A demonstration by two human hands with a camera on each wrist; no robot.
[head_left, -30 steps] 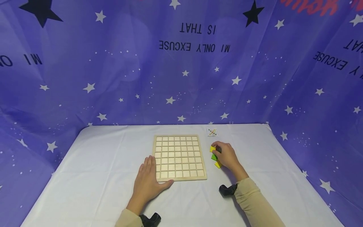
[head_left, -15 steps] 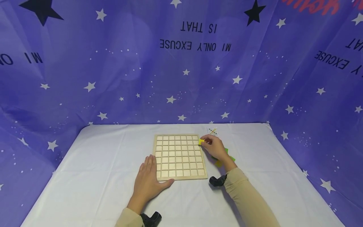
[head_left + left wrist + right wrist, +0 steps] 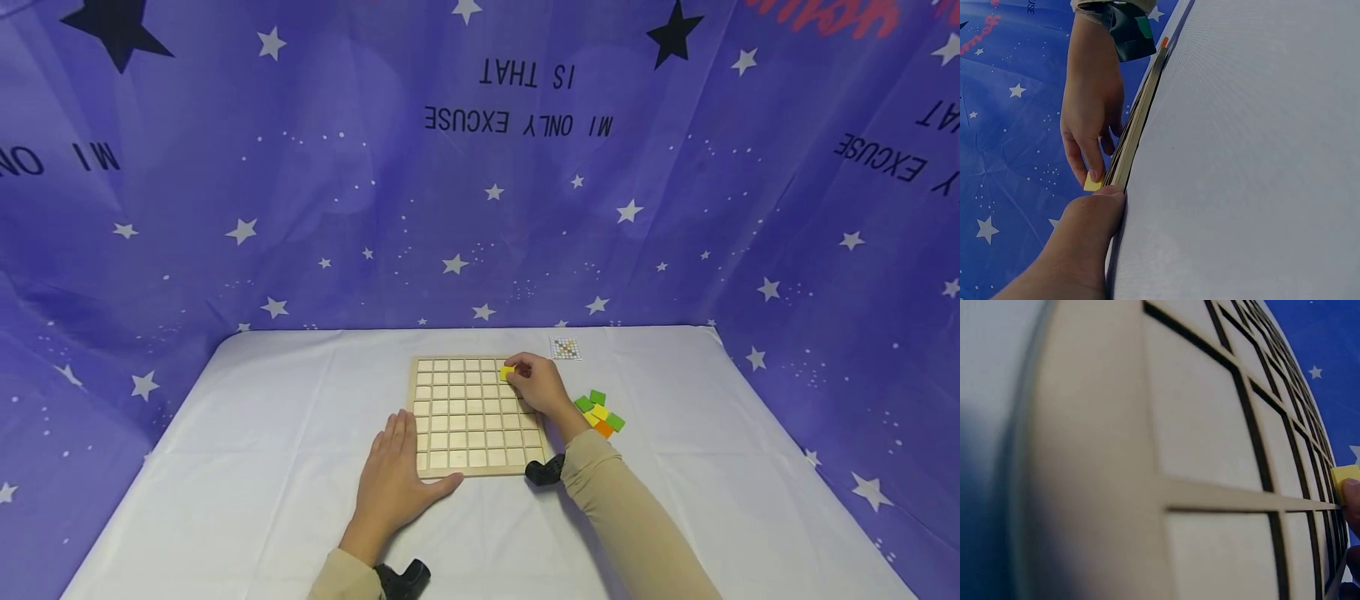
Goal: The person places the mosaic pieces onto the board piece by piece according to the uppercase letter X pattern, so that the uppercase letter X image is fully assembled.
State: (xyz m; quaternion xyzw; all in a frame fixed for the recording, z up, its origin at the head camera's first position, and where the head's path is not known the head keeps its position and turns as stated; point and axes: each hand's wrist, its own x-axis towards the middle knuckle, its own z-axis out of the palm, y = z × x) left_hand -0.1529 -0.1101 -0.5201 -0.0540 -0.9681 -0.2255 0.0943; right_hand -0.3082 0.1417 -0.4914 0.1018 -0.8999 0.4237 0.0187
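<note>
A square wooden grid board (image 3: 468, 472) lies flat on the white table. My right hand (image 3: 542, 385) pinches a yellow square tile (image 3: 506, 374) between thumb and fingers, over the upper right cells of the board. The same yellow tile (image 3: 1092, 182) shows in the left wrist view, and at the right edge of the right wrist view as a yellow tile (image 3: 1342, 475). Along the board's left edge rests my left hand (image 3: 392, 475), fingers straight, thumb stretched out by the near edge.
Right of the board lies a loose pile of green, yellow and orange tiles (image 3: 600, 412). A small card with a coloured grid pattern (image 3: 566, 348) lies near the table's far edge. Behind the table hangs a purple star-printed cloth (image 3: 360, 208).
My right hand has moved left from the tile pile to above the board, carrying a yellow tile. The pile has come into fuller view. My left hand stays in place.
</note>
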